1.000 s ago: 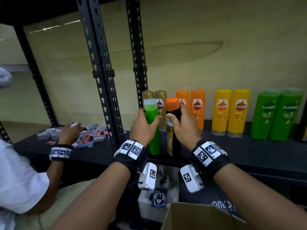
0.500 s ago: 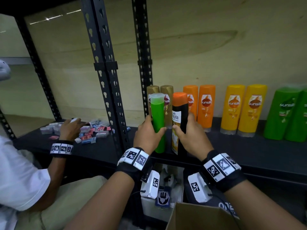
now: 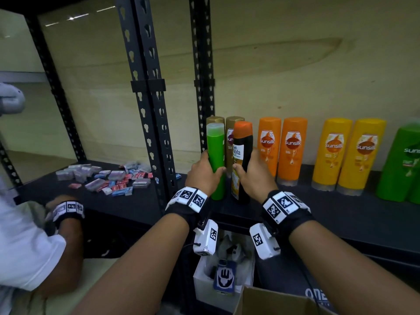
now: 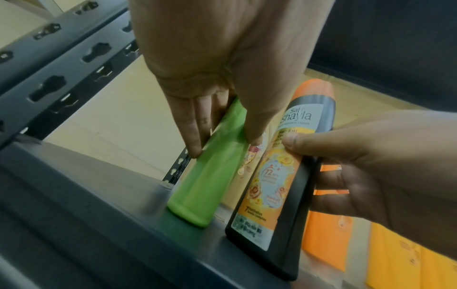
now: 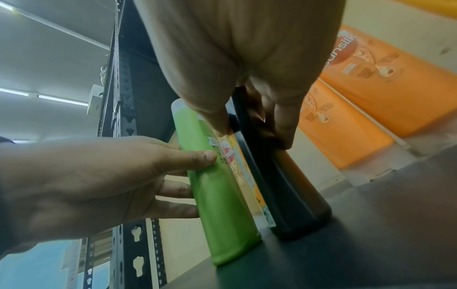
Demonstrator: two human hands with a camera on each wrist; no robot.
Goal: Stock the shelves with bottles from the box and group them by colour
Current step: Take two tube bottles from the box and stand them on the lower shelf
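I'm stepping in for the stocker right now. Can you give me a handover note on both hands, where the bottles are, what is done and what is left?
Left hand grips the slim green bottle, standing at the shelf front.
Right hand grips the black bottle with the orange cap, standing beside it.
Done: gold pair, orange pair, yellow pair and green Sunsilk bottles stand along the back.
Left: the slim green bottle is far from the green group. The cardboard box sits below; its contents are hidden.

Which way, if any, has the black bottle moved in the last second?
Yes, leftward. The black bottle overlapped the nearest orange bottle before; now it stands clear of it, in front of the right gold bottle.
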